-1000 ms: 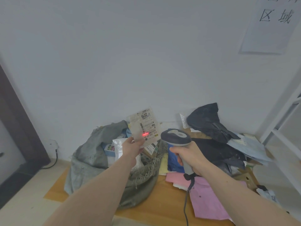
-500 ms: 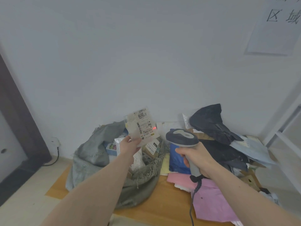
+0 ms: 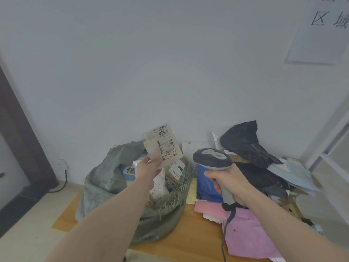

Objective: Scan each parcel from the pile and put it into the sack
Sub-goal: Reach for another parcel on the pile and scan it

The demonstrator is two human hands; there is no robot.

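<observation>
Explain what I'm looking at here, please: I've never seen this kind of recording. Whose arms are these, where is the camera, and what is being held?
There is no machine here. The picture comes from a wide-angle camera worn on a person's head, looking forward and down, so the two bare arms are that person's own.

The left hand pinches a small pale parcel by its lower edge, with the printed label and barcodes facing the camera, above an open grey woven sack that already holds several packets. The right hand grips a corded handheld barcode scanner by its handle. A small red dot shows on the wall just right of the parcel's top.

To the right lies the pile: a blue bag, pink mailers, and black bags, all resting on a wooden board on the floor.
</observation>
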